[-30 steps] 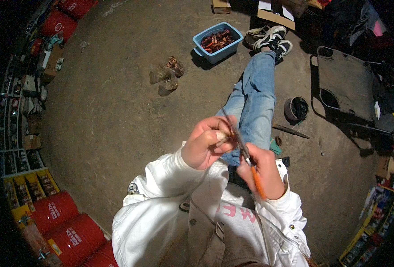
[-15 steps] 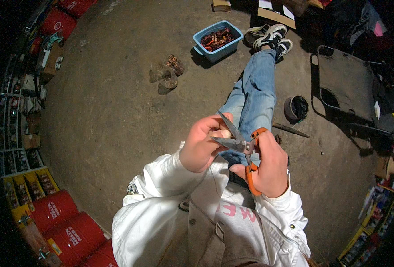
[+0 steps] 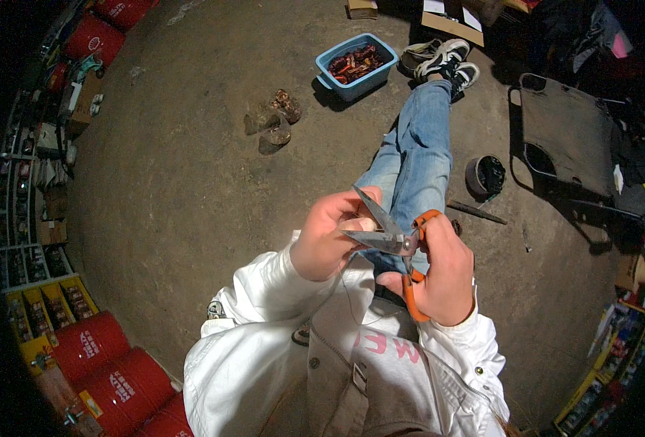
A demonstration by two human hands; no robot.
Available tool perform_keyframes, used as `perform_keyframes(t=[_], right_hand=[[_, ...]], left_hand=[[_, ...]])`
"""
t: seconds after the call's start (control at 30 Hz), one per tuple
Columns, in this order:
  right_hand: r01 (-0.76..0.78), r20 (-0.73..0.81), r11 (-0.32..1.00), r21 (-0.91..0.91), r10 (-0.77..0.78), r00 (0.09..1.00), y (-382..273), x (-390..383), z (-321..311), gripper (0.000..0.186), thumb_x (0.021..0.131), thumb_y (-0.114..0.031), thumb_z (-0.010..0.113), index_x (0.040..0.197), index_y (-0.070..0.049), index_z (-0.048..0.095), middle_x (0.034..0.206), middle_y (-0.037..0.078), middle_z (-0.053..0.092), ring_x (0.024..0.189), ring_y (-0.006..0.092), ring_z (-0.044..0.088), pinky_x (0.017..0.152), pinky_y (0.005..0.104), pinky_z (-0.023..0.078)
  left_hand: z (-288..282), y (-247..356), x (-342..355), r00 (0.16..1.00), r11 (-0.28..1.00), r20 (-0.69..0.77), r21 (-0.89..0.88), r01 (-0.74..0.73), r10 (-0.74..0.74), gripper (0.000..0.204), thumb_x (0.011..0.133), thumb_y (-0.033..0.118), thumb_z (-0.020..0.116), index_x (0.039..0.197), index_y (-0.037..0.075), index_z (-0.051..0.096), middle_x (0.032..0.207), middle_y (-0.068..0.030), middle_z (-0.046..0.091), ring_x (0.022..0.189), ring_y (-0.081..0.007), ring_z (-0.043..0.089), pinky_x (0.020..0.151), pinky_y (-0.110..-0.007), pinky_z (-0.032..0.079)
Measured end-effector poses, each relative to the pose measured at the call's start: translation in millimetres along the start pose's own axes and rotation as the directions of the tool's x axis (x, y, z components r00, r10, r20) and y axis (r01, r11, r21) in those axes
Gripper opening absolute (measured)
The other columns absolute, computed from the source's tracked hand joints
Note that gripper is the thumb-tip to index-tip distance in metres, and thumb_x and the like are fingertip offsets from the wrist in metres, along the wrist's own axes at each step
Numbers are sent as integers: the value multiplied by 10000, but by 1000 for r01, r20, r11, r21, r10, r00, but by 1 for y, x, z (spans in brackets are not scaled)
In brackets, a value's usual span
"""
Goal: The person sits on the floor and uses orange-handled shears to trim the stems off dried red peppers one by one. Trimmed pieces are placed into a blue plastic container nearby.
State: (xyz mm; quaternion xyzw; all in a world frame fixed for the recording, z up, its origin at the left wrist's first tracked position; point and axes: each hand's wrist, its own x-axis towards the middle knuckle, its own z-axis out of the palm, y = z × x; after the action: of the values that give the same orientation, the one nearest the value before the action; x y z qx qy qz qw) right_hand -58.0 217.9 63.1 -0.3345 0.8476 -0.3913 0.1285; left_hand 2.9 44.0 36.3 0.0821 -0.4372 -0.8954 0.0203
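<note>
Orange-handled scissors (image 3: 404, 245) in right hand (image 3: 448, 271), fingers and thumb gripping loops (image 3: 411, 298) apart, so blades (image 3: 372, 239) stand parted over left hand (image 3: 325, 237); left fingers pressed to thumb, contents hidden.

Orange-hdl scissors (image 3: 408, 245), grey blades apart, tips twd L

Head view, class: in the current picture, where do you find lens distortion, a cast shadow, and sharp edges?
In the head view, the shelving curves along the left rim and the corners darken; in the same head view, the blue tub has a dark shadow at its lower left; in that head view too, the scissors in the right hand show crisp edges.
</note>
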Motion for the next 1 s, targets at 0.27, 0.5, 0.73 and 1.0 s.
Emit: perform_keyframes(t=[0.27,0.5,0.73,1.0], right_hand=[[43,8,999,15,-43,999,2,-1,1,581,504,-352,867,812,-27,497,926,155,599,755,348,613,610,391,495],[67,-6,996,-59,-68,998,-1,1,-4,619,481,-348,868,846,-25,485,927,149,589,771,351,606,621,398,489],[100,5,994,-49,-100,995,-1,1,-5,639,458,-325,873,877,-23,496,896,137,562,749,335,583,617,392,476],[75,4,996,-39,-75,997,0,1,-4,629,467,-313,870,883,-22,498,881,134,567,726,333,580,597,389,471]], left_hand=[[4,2,0,999,991,29,-125,40,-37,211,817,86,584,683,45,426,734,-12,386,629,-100,425,564,-245,345],[6,6,1,999,999,41,-31,25,-24,229,778,122,566,634,47,404,723,-15,367,598,-103,382,536,-262,289],[1,11,2,994,988,110,155,-9,-8,242,764,154,567,621,41,408,719,-17,359,595,-99,346,545,-267,265],[3,10,2,996,996,80,86,21,-28,245,759,178,594,640,41,428,726,-14,362,603,-96,360,551,-262,274]])
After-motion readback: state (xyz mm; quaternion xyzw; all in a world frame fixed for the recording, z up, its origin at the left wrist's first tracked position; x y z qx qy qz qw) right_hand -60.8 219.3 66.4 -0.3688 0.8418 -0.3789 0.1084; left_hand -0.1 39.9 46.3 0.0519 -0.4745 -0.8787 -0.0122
